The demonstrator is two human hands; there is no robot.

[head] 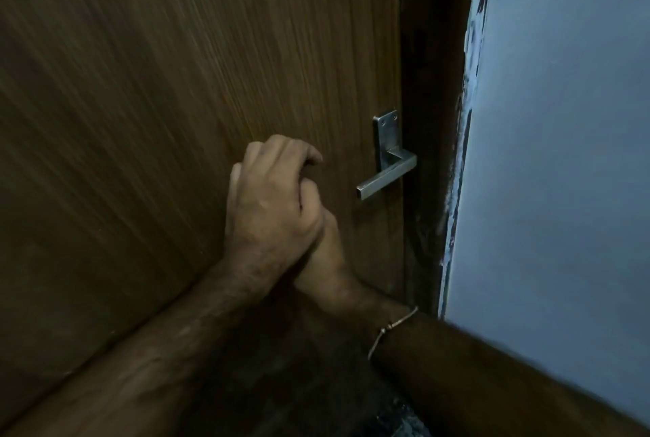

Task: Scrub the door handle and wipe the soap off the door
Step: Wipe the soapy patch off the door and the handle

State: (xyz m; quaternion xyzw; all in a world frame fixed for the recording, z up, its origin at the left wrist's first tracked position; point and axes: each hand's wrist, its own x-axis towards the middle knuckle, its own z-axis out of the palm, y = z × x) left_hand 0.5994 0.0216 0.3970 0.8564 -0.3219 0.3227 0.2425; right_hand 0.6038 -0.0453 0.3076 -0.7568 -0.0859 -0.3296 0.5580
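Observation:
A brown wooden door [176, 84] fills the left and middle of the view. Its square steel lever handle [387, 176] sits on a steel backplate near the door's right edge, the lever pointing left. Both hands meet just left of the lever, not touching it. My left hand [271, 200] has its fingers curled and lies over the fingers of my right hand [325, 260], hiding them. A thin thread bracelet [390, 327] circles my right wrist. No cloth, sponge or soap shows.
A dark door frame [429, 119] runs down beside the handle. A pale blue wall [562, 155] with chipped paint along its edge stands to the right. The light is dim.

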